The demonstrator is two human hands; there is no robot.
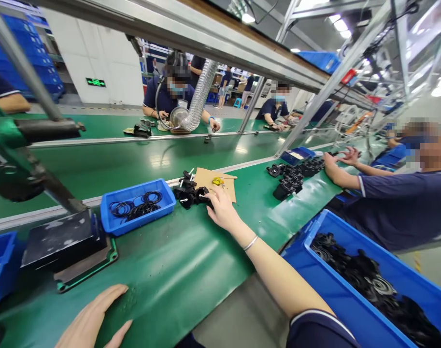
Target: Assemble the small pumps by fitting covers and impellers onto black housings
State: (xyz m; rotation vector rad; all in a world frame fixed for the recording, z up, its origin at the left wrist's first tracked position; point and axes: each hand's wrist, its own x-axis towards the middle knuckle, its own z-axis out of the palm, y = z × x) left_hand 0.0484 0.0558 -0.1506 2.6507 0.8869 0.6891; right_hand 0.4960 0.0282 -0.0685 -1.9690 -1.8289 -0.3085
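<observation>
Green belt matting covers the long bench, with workers seated along both sides under a metal frame. Black parts (189, 193) lie in a small heap on the mat, too tangled to count, and the right hand (222, 209) reaches out to them, fingers loosely curled with the tips on the heap's near edge; whether it pinches one I cannot tell. At the heap's 2 o'clock a brown card (220, 182) lies flat with one yellow ring (217, 181) on it. At the heap's 9 o'clock, just beside it, sits a blue tray (137, 205) holding thin black rings. Further on at 8 o'clock stands a press (61, 237) on its green base. The left hand (93, 319) rests flat and spread on the mat at the near edge, well apart from the heap, holding nothing. At 4 o'clock from the right hand a big blue bin (365, 290) is filled with black parts. A neighbour's hand (331, 162) lies by another dark pile (296, 176). The only sign visible is a green one (95, 82) on the far wall, too small to read.
</observation>
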